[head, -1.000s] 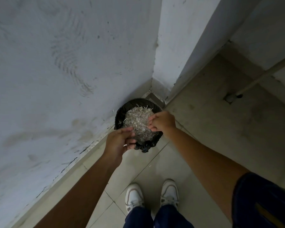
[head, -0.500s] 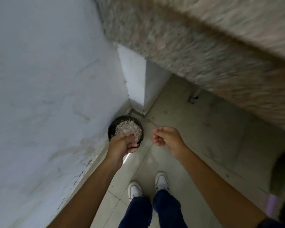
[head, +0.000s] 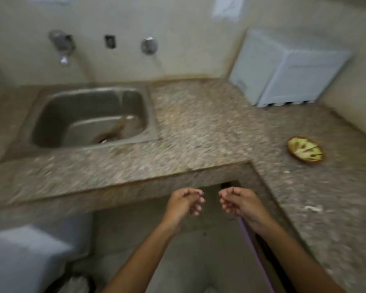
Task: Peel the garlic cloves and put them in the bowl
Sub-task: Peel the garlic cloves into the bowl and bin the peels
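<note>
Granite counter [head: 199,132] wraps an L around the floor gap. Near, left hand [head: 185,203] and right hand [head: 238,203] hang apart, fingers loosely curled, holding nothing. Farther right sits the bowl [head: 306,151]. No unpeeled cloves show; locate them before reaching.

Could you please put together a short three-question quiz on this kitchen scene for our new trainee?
1. True or false: the left hand grips a garlic clove.
2. The bowl sits on which side of the sink: A) the person's left, B) the person's right?
3. Fill in: both hands hover in front of the stone ____.

Key: 1 false, it holds nothing; 2 B; 3 countertop. The right hand holds nothing either.
</note>
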